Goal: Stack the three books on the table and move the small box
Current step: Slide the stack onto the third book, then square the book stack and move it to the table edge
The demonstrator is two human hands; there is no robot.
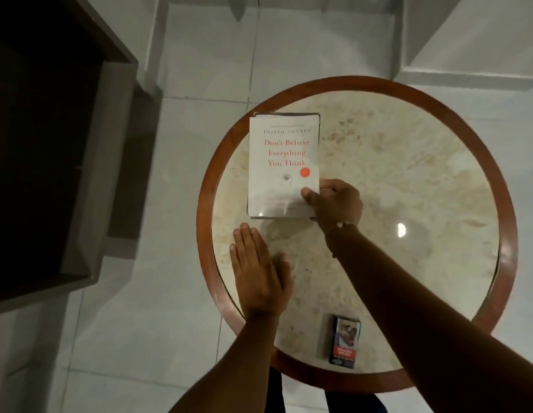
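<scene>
A white book with red title lettering [284,165] lies on top of a stack on the left part of the round table [408,180]; edges of other books show under it. My right hand [333,204] grips the stack's near right corner, thumb on the cover. Flat on the tabletop, just below the stack, rests my left hand [259,272], fingers together and holding nothing. The small dark box [344,341] lies near the table's front edge, between my two forearms, apart from both hands.
The table has a marble-like top and a brown wooden rim [205,186]. A dark wooden piece of furniture [50,144] stands to the left. White tiled floor [199,70] surrounds the table.
</scene>
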